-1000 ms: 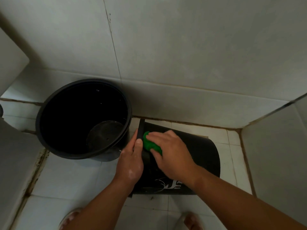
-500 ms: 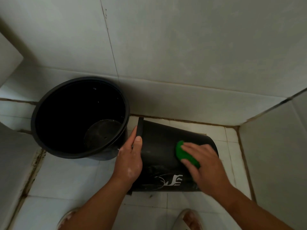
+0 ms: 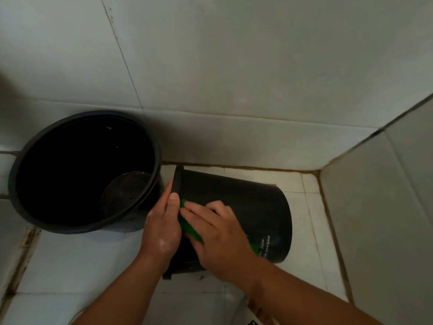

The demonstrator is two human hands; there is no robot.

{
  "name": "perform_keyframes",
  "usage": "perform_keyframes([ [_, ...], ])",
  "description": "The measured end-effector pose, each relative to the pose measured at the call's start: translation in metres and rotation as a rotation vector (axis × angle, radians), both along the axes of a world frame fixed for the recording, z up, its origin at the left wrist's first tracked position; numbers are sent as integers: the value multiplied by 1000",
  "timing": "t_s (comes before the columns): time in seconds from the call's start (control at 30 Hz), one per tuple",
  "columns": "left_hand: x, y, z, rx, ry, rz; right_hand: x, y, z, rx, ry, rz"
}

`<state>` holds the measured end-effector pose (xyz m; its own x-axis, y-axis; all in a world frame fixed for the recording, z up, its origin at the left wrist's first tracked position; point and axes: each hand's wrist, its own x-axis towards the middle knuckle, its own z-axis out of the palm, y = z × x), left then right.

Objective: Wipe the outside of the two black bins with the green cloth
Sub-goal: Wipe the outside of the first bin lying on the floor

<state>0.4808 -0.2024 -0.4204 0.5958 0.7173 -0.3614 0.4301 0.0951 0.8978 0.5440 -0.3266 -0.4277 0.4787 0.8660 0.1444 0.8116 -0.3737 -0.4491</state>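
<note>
A white-tiled floor (image 3: 77, 261) in a bathroom corner. Along its back edge we see a large black bin (image 3: 58, 172) upright and, beside it, a smaller black bin (image 3: 246, 202) on its side. Our left hand (image 3: 161, 233) grips the smaller bin's rim. Our right hand (image 3: 220, 240), fingers flat, presses the soft green cloth (image 3: 187, 226) to the bin's wall. The bin looks light, stiff and slick, so it may roll. The rim is probably the surest place to hold.

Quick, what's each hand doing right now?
Left hand: grips the tipped black plastic bin at its rim.
Right hand: presses the green cloth on it.
</note>
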Motion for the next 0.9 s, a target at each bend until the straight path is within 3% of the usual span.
perform_keyframes([
  [0.1, 2, 1, -2, -1, -10, 17, 21, -22, -4, -87, 1, -74],
  [0.3, 7, 4, -3, -19, 13, -6, 81, -87, -5, -126, 132, -621],
  [0.43, 9, 3, -1, -14, 38, 25, 96, -97, -2, -107, 176, -712],
  [0.6, -7, -17, 10, 158, 70, -81, 110, -82, -6, -68, 193, -812],
  [0.73, -10, -15, 10, 160, 80, -83, 117, -79, 1, -111, 260, -752],
  [0.9, -5, -4, 9, 168, 114, -80, 123, -112, 15, -189, 360, -426],
])
